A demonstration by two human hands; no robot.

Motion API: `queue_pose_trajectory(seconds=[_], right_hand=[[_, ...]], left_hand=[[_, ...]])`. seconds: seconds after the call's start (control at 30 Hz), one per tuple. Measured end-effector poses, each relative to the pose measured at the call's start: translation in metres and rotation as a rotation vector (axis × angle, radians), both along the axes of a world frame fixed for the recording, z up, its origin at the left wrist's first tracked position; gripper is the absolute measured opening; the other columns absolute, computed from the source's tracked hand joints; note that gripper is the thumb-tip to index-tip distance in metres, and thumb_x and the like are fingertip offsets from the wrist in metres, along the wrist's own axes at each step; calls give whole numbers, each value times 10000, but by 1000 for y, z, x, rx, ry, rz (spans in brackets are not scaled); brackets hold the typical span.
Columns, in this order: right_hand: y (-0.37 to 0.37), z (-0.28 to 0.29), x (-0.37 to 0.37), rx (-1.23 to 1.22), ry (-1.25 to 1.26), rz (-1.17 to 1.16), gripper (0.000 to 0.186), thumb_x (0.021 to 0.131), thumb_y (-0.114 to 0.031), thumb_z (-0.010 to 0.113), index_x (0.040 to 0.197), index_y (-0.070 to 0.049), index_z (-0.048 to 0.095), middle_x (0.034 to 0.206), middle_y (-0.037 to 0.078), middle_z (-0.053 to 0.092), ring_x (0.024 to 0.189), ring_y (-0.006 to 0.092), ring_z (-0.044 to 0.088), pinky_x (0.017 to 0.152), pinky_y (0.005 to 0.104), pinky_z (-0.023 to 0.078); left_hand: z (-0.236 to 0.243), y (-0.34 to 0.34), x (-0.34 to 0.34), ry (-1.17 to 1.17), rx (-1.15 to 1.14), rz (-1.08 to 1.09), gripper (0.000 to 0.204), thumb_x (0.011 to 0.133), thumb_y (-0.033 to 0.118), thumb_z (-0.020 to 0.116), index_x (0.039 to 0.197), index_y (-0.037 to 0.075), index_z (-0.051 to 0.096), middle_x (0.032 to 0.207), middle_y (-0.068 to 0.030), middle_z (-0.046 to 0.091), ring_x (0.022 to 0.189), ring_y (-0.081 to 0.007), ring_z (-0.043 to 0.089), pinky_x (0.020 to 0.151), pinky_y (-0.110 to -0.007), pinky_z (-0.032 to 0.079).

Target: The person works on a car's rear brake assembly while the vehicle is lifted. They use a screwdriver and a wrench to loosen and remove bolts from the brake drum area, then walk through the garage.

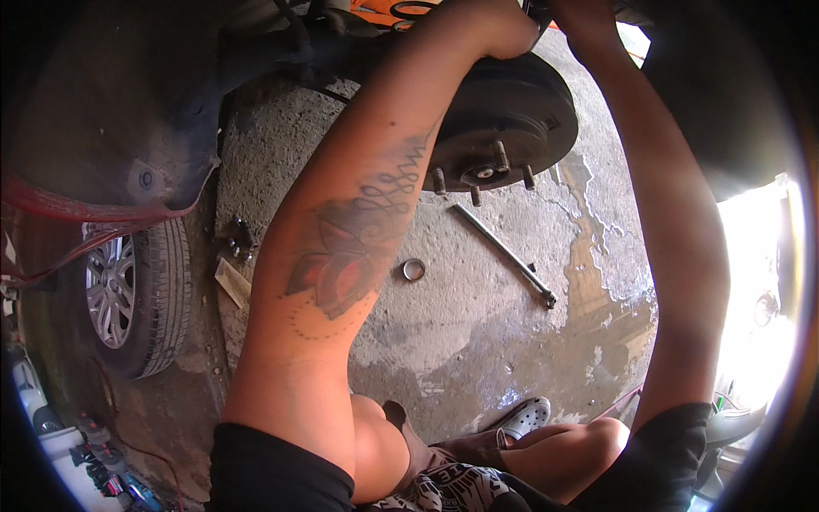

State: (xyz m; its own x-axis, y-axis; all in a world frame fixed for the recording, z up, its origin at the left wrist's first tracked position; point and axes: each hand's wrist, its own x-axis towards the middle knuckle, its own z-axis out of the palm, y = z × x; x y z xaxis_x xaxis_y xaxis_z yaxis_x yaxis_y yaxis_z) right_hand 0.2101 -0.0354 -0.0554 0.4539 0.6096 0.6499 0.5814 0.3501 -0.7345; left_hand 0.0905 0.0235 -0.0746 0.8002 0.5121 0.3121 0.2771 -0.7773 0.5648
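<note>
step in hand looks like work on smth just above the dark brake drum (520, 102), prob. a suspension or mount part; both arms are up at the top edge. l hand (510, 32) seems curled by a dark part between the two hands, but its fingers are hidden, so can't tell if it grips. r hand (587, 24) is just beside, cut off by the frame, grip unclear too. drum sits upper mid of view, no wheel on it, studs (500, 156) bare.

next move prob. calls for steady two-hand control up there; if leverage is needed, the long steel bar (502, 252) lies on the concrete floor (409, 350) below.

containers: only a small round metal ring or cup (414, 270), on the floor left of the bar; looks hollow, can't tell if it has a bottom or contents. small shiny bits (241, 239) lie loose farther left, nr a flat tan strip (232, 283).
</note>
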Motion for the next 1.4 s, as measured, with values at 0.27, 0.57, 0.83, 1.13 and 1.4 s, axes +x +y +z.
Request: queue_pose_trajectory(seconds=[0.27,0.57,0.83,1.13,1.4], right_hand=[[-1,4,-4,-264,187,-76,302,1007,-331,502,974,-43,589,737,79,613,603,156,581,503,307,439],[5,-21,5,-104,108,-121,397,1008,-366,468,874,-27,624,675,91,627,540,155,549,476,321,403],[3,-27,11,-115,-2,-276,436,980,-365,518,807,20,628,625,127,634,471,195,581,447,351,434],[4,-33,43,-351,-1018,-530,158,893,-130,641,1008,-34,592,860,160,693,749,270,704,587,381,542],[14,-48,36,-520,-573,-452,298,926,-255,562,1091,-15,624,837,204,681,731,354,683,662,436,526]], left_hand=[[-1,-2,11,189,109,-19,395,957,250,477,1129,-45,676,1217,-266,619,1145,-370,612,961,-430,479],[-3,4,19,293,112,-99,455,975,244,410,1283,-32,599,1372,-246,535,1287,-358,521,1072,-431,400],[-14,11,18,318,29,-12,352,843,242,500,1051,39,699,1077,-179,693,916,-291,680,805,-416,501],[-12,11,18,288,61,87,440,805,245,519,1166,48,675,1126,-180,693,933,-314,684,836,-408,512],[-10,28,11,232,-87,-56,482,715,315,676,1096,23,716,1113,-183,704,944,-297,689,821,-366,525]])
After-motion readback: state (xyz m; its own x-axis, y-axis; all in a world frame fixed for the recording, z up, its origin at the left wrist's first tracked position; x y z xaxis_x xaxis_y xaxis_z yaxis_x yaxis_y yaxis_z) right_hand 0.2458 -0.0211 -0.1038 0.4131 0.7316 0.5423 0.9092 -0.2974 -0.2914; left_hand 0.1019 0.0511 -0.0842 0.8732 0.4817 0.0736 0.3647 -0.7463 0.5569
